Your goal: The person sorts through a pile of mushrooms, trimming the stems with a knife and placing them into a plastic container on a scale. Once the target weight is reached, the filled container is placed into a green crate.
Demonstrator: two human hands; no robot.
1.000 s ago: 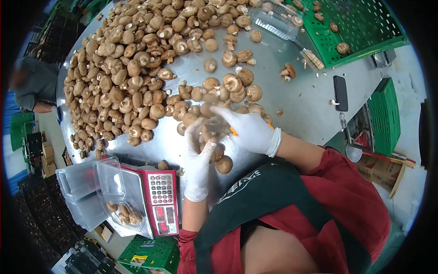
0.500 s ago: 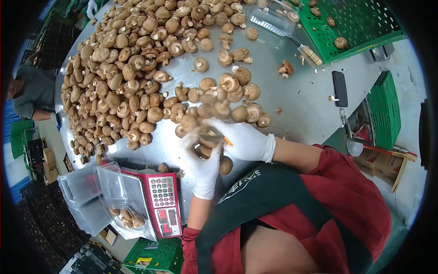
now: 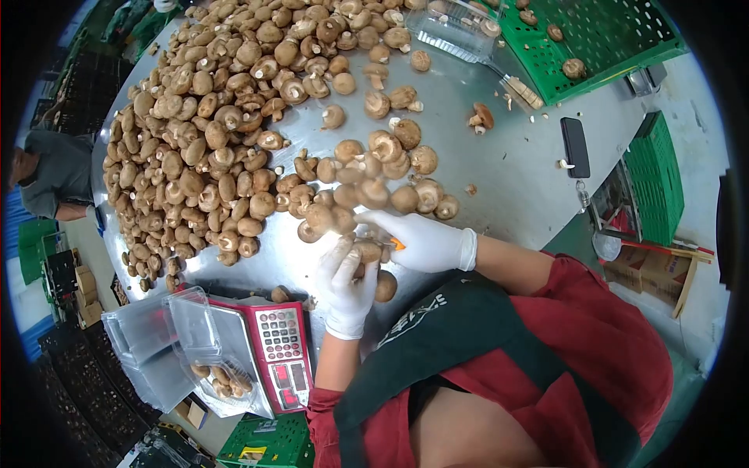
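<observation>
My left hand (image 3: 346,287), in a white glove, has its fingers curled round a brown shiitake mushroom (image 3: 367,251). Close against it, my gloved right hand (image 3: 427,243) grips a small tool with an orange handle (image 3: 399,244); its working end is hidden between the hands. Another mushroom (image 3: 385,286) lies on the metal table just beside the left hand. Beyond my fingers a loose cluster of mushrooms (image 3: 421,160) sits on the table, partly blurred. It trails off from the large mushroom heap (image 3: 195,148) on the left.
A red scale (image 3: 281,347) stands front left, bearing open clear plastic boxes (image 3: 195,324), one with several mushrooms. A green crate (image 3: 601,39), a wooden-handled tool (image 3: 523,92) and a phone (image 3: 575,148) are at the right. A person (image 3: 58,175) stands by the left edge.
My left hand has tilted, its fingers now over the mushroom, which shows more clearly. The right hand has shifted slightly right with the orange-handled tool. The whole view has shifted a little.
</observation>
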